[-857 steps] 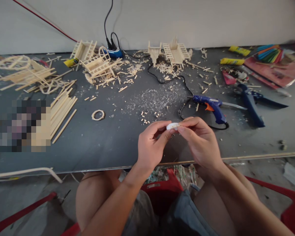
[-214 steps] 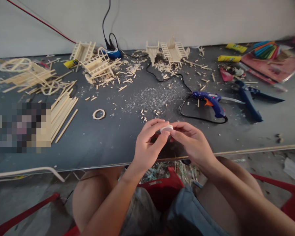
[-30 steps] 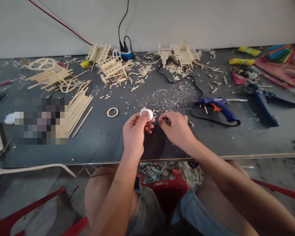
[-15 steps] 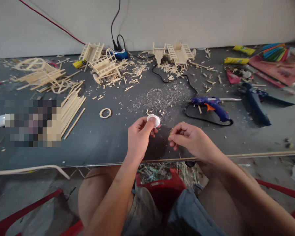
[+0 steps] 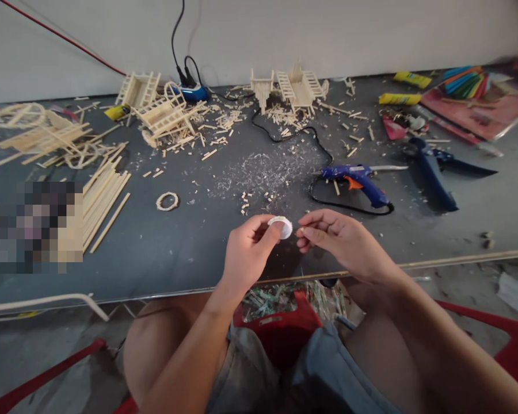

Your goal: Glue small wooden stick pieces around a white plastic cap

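White, round, thin disc [image 5: 287,229] is pinched in a person's left hand [image 5: 247,250], left of and nearer than a blue, orange-triggered plastic glue gun [image 5: 362,177]; the right hand [image 5: 342,239], fingers curled, pinches a tiny pale piece [image 5: 301,230]. Small pale bits [image 5: 277,218] edge the disc's upper rim.

A: Clothing?
B: Shorts [image 5: 323,362], faded grey-blue, left side greyer, right side bluer, creased.
A: Arms?
B: Forearms [image 5: 198,345] bare; left hand [image 5: 248,247] and right hand [image 5: 345,241] bare too.
A: Legs?
B: Knees [image 5: 159,339] bare; lap fabric dim.
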Motion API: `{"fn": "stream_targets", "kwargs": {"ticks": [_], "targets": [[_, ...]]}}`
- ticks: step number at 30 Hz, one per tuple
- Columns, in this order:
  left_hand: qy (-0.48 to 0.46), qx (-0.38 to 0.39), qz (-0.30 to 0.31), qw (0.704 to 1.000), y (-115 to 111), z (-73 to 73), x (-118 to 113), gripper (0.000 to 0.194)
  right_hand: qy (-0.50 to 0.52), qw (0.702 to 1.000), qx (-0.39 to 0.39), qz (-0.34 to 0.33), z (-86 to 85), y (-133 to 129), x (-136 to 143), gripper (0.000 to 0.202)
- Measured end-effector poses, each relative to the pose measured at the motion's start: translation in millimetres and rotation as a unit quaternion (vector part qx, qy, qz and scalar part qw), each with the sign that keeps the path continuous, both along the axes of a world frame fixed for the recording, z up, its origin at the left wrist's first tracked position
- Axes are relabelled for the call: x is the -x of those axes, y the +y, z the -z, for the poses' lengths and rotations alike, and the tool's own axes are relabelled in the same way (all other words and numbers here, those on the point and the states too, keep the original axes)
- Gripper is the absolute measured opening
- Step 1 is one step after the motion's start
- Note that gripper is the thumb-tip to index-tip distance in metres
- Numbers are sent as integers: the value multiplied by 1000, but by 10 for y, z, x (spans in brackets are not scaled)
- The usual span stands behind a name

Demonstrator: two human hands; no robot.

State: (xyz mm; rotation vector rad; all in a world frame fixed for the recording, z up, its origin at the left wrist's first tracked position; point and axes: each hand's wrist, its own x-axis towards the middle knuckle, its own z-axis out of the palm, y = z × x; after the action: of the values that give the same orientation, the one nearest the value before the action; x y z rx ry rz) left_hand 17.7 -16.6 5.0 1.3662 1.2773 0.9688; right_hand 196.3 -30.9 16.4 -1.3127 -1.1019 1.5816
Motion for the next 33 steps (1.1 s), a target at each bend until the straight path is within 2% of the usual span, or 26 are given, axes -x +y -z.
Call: {"fn": "stream_targets", "kwargs": {"ticks": [4, 7, 10, 14, 21, 26, 31, 33], "targets": [[-30, 23, 22, 999, -15, 0, 5, 16, -6, 1000, -21, -7, 13, 6, -4, 14], [-101, 62, 43, 992, -15, -2, 18, 15, -27, 999, -33, -20, 31, 4, -4, 18], [-169, 85, 49, 981, -8, -4, 40, 15, -54, 997, -46, 1, 67, -2, 8, 21], [-189, 101, 59, 975, -4, -18, 60, 15, -82, 994, -70, 34, 109, -8, 41, 20], [-186, 109, 67, 974, -20, -30, 59, 15, -90, 992, -78, 35, 137, 9, 73, 18], [-168, 87, 63, 980, -35, -15, 55, 18, -80, 994, -62, 34, 168, 36, 75, 20], [-36, 25, -2, 999, -60, 7, 34, 17, -56, 996, -56, 42, 148, 38, 81, 21], [6, 4, -6, 1000, -74, 12, 22, 16, -60, 996, -61, 35, 134, 31, 83, 20]]}}
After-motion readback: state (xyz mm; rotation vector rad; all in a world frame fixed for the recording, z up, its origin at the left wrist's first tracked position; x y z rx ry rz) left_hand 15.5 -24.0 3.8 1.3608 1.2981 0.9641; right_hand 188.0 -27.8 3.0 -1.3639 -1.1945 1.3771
